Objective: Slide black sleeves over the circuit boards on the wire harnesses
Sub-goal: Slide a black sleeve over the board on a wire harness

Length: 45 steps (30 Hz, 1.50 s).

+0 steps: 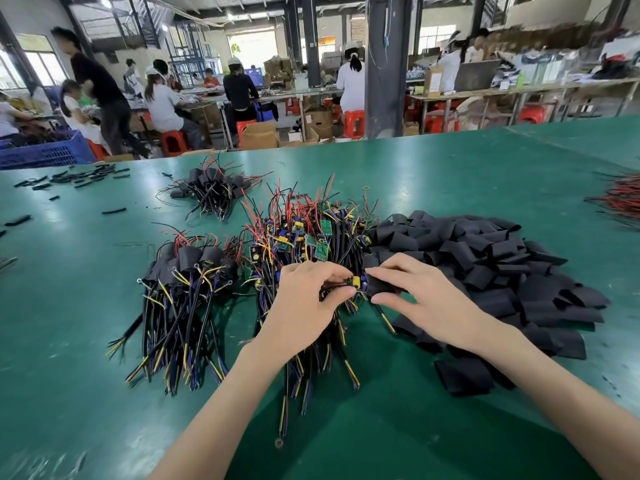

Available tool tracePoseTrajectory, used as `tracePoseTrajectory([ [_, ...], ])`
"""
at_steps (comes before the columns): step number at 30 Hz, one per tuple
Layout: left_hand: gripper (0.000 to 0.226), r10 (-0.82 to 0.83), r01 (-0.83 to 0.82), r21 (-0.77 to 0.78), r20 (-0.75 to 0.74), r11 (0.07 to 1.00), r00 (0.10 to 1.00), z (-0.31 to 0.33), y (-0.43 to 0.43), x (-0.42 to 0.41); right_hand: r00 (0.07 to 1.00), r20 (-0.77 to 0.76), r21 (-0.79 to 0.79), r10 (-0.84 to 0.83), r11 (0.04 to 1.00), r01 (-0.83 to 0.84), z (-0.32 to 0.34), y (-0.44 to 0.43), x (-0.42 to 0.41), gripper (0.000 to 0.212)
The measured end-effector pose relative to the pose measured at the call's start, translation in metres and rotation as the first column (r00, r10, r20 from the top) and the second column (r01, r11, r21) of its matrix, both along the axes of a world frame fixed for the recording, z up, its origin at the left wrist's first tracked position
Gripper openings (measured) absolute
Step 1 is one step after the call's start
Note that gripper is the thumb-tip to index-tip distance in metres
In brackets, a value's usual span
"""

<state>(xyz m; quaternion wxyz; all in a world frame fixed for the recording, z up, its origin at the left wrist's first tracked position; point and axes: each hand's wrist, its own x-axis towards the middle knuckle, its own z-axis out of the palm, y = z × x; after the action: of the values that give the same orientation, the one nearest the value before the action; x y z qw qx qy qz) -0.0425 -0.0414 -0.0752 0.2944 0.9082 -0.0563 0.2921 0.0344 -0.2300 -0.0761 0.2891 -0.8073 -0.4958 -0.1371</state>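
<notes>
Pinching the circuit board [356, 283], the left hand [306, 299] faces the right hand [429, 301] gripping a black sleeve [380, 288]; tall components may snag and buckle its mouth.

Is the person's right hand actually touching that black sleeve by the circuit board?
Touching. The head view shows the right hand pinching the sleeve between thumb and fingers; the left hand grips the board.

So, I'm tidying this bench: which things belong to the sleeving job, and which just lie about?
Job: circuit board in left hand; black sleeve in right hand; unsleeved harness pile; loose sleeve pile; sleeved bundles.
Lying about: tube offcuts; red wire heap; blue crate.
</notes>
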Motion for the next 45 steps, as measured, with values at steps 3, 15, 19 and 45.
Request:
tracePoseTrajectory([
  [3,0.017,-0.001,0.001,0.002,-0.002,1.0,1.0,-0.002,-0.002,0.001,1.0,0.031,-0.04,0.001,0.999,0.0,0.0,-0.001,0.001,0.042],
  [15,0.014,0.004,-0.004,-0.001,-0.023,1.0,1.0,-0.006,-0.003,0.001,0.992,0.128,-0.136,0.015,0.991,0.002,0.003,-0.005,0.0,0.04],
  [19,0.013,-0.007,0.007,0.01,-0.022,1.0,1.0,-0.006,-0.005,0.001,0.996,0.087,-0.121,0.023,0.993,-0.012,0.003,-0.005,0.002,0.037],
  [45,0.006,-0.058,0.056,-0.033,-0.081,0.998,0.995,-0.002,-0.003,-0.002,0.999,0.055,-0.123,-0.005,0.992,0.011,0.003,0.001,-0.01,0.037],
])
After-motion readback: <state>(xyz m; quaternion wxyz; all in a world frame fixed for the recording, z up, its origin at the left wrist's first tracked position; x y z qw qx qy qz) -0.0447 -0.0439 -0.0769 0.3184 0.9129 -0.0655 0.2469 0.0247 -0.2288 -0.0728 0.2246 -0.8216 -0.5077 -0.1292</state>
